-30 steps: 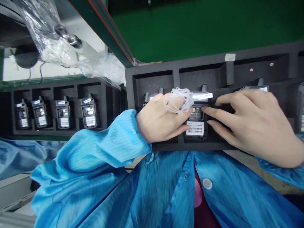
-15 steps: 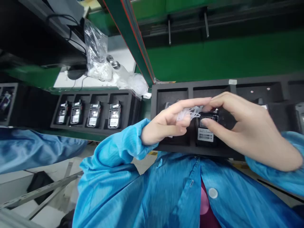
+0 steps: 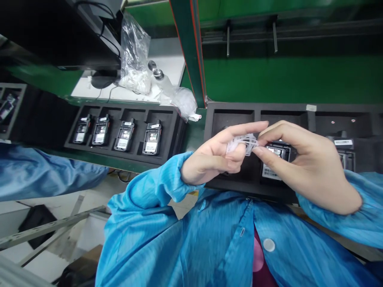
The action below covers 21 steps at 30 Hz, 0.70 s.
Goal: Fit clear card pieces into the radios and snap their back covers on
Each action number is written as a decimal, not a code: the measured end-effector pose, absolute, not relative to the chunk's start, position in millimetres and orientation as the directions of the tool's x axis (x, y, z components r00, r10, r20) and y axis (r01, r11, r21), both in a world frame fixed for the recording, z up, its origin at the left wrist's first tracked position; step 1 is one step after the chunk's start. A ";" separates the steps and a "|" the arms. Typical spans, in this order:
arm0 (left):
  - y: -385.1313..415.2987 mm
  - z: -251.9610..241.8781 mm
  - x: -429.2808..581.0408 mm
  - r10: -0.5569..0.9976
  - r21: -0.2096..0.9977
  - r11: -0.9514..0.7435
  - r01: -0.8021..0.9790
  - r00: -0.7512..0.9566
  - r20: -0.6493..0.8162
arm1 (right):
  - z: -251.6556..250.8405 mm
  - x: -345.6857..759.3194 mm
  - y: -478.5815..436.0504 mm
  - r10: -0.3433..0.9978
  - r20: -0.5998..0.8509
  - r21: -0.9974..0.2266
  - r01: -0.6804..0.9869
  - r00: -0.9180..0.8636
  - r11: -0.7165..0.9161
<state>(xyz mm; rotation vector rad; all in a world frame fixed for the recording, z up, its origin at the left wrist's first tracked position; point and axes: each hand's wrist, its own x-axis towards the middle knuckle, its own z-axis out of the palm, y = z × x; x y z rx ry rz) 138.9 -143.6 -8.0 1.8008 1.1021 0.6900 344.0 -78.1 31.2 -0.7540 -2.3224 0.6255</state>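
The person's left hand (image 3: 215,159) has its fingers curled around a tangled bundle of translucent white loops (image 3: 241,144), its index finger stretched out above them; at the bundle's right end the right hand (image 3: 308,167) pinches some strands between thumb and forefinger; both hands hover over a black tray (image 3: 231,106), where a handheld device (image 3: 271,173) with a barcode label lies in a compartment, partly hidden behind the right thumb and fingers; the step in hand looks like teasing one loop out of the tangle, and the next move would call for a steady hold on the left and a light, clean pull on the right; the tangling itself seems the main hindrance, as neighbouring loops could come along. Around this, from the left, are a co-worker's blue sleeve (image 3: 50,171), a dark monitor (image 3: 66,38), a second black tray (image 3: 119,156) bearing four similar devices (image 3: 152,144), a clear plastic bag (image 3: 134,48), a metal-capped bottle (image 3: 163,81) and a green post (image 3: 191,52) rising behind the worktop (image 3: 194,135); farther right, another device (image 3: 344,145) sits half covered by the right hand.
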 end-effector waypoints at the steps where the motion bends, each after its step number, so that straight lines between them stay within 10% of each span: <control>1: -144.1 -8.5 138.1 0.896 0.906 -0.193 0.378 0.445 0.005 | 32.0 343.0 -78.5 0.628 0.411 -0.585 0.337 -0.661 0.738; 9: -142.4 -11.6 121.8 0.941 0.985 -0.073 0.153 0.337 0.018 | 40.3 340.0 -79.7 0.408 0.509 -0.223 0.341 -0.758 0.913; 16: -146.6 -10.5 100.2 0.990 0.995 0.076 0.059 0.113 -0.083 | 44.5 324.9 -88.4 0.547 0.373 -0.463 0.360 -0.749 0.810; 21: -151.4 -17.0 79.5 0.988 0.956 -0.145 0.256 -0.016 0.155 | 21.8 320.4 -87.9 0.689 0.259 -0.577 0.463 -0.677 0.673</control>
